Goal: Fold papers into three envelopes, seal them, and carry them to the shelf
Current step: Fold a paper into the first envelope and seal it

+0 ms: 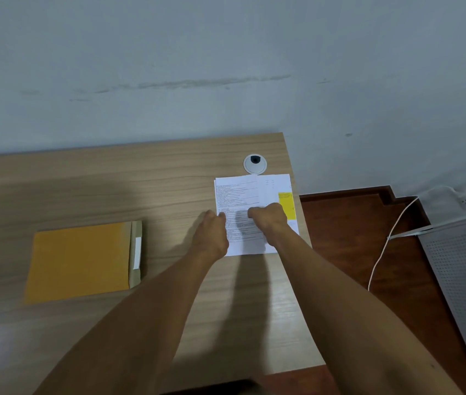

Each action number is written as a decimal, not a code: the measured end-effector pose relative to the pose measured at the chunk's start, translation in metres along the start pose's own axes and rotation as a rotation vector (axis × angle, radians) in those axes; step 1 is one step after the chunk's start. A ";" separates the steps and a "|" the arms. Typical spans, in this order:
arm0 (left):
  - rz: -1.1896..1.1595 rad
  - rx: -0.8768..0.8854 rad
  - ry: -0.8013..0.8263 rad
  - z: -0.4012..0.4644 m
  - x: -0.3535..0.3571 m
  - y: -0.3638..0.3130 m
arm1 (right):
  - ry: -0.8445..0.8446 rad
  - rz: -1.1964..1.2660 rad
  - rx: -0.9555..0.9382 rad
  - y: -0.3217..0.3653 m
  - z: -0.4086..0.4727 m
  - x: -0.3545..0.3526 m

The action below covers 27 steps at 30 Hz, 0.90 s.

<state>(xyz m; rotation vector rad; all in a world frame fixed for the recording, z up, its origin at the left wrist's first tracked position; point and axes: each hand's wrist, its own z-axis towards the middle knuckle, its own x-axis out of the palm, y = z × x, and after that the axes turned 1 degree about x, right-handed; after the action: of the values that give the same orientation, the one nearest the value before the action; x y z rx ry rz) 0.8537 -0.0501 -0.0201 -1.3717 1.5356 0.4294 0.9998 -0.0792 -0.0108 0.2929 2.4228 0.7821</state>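
Observation:
A stack of white printed papers point(240, 189) with a yellow patch at its right side lies near the right end of the wooden desk point(112, 189). My left hand point(211, 232) rests at the stack's left edge, fingers curled onto the paper. My right hand point(268, 216) presses on the middle of the top sheet with fingers curled under. Whether either hand pinches a sheet is hidden. A pile of orange-brown envelopes point(80, 260) with flaps open to the right and a white adhesive strip lies on the desk's left part, apart from both hands.
A round white cable grommet point(255, 163) sits in the desk just behind the papers. The desk's right edge runs close beside the stack. Beyond it are a red-brown floor point(354, 238), a white cable point(382, 252) and a perforated grey panel point(465, 269). A grey wall stands behind.

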 end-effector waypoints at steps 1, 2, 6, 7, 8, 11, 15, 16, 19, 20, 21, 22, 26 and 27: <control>-0.001 0.003 0.000 0.000 0.000 0.001 | 0.023 0.000 0.004 0.002 -0.001 0.002; -0.004 0.008 0.000 0.000 -0.001 0.001 | 0.037 -0.004 -0.003 0.004 -0.002 0.004; -0.016 0.021 0.014 0.003 0.000 0.003 | 0.078 0.015 -0.055 0.007 -0.008 0.012; -0.024 0.025 0.018 0.004 0.002 0.005 | 0.101 0.013 -0.079 0.006 -0.009 0.013; -0.038 0.026 0.019 0.005 0.003 0.007 | 0.120 -0.009 -0.114 0.005 -0.010 0.015; -0.154 0.017 0.014 0.008 0.008 0.016 | 0.115 -0.138 -0.246 0.000 -0.015 0.020; -0.666 -0.111 -0.004 0.003 0.008 0.026 | 0.084 -0.135 -0.335 -0.004 -0.023 0.021; -0.804 -0.163 -0.031 -0.001 0.004 0.028 | 0.084 -0.099 -0.333 -0.004 -0.025 0.019; -1.023 -0.280 -0.136 -0.012 -0.012 0.034 | 0.141 0.062 -0.314 0.001 -0.037 0.011; -1.099 -0.304 -0.130 -0.016 -0.019 0.034 | 0.173 0.113 -0.317 0.004 -0.043 0.008; -1.166 -0.314 -0.104 -0.019 -0.026 0.034 | 0.202 0.163 -0.319 0.008 -0.049 0.007; -1.232 -0.312 -0.052 -0.022 -0.033 0.034 | 0.224 0.202 -0.318 0.012 -0.054 0.006; -1.483 -0.326 0.196 -0.038 -0.053 0.028 | 0.304 0.224 -0.314 0.022 -0.072 0.008; -1.483 -0.299 0.201 -0.039 -0.054 0.028 | 0.326 0.216 -0.326 0.024 -0.076 0.010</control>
<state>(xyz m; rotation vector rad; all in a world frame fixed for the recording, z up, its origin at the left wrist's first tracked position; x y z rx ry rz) 0.8043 -0.0437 0.0323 -2.3866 0.2576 -0.4441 0.9479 -0.0916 0.0494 0.3205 2.5300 1.3972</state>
